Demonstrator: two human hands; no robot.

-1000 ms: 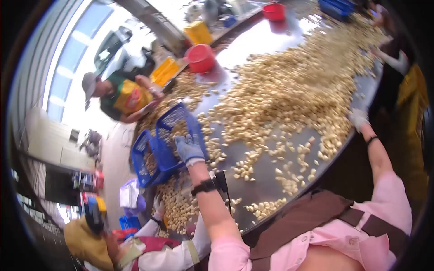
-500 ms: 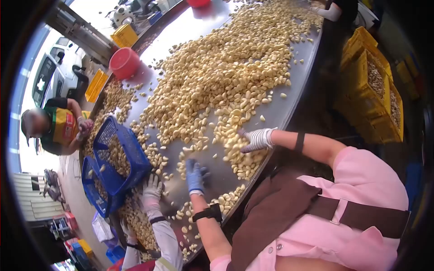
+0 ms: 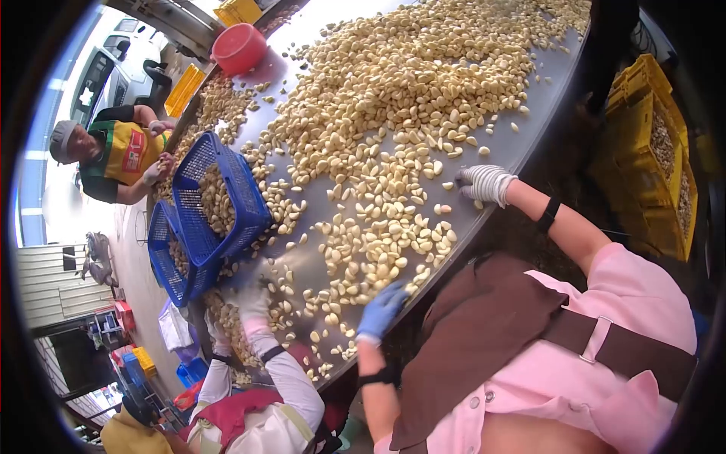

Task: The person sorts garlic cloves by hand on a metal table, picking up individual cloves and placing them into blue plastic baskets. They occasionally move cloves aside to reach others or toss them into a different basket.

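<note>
My left hand (image 3: 383,312), in a blue glove, lies at the near table edge beside scattered pale cloves (image 3: 378,242), its fingers extended and nothing visibly held. My right hand (image 3: 486,185), in a striped white and grey glove, rests open on the metal table (image 3: 522,155) near its right edge, fingers slightly bent. Single cloves lie close to its fingertips. A thick heap of cloves (image 3: 393,91) spreads over the table above both hands, and a looser patch lies between them.
Two blue baskets (image 3: 253,216) with cloves stand on the left side. Beyond them is a red tub (image 3: 239,48). A co-worker's blurred gloved hand (image 3: 255,303) is left of my left hand. Another co-worker (image 3: 113,155) stands across the table. Yellow crates (image 3: 631,151) stand at right.
My left hand has moved right to the table edge, and my right hand has moved up and right, off the cloves. More cloves lie spread over the near area. The view has shifted.
</note>
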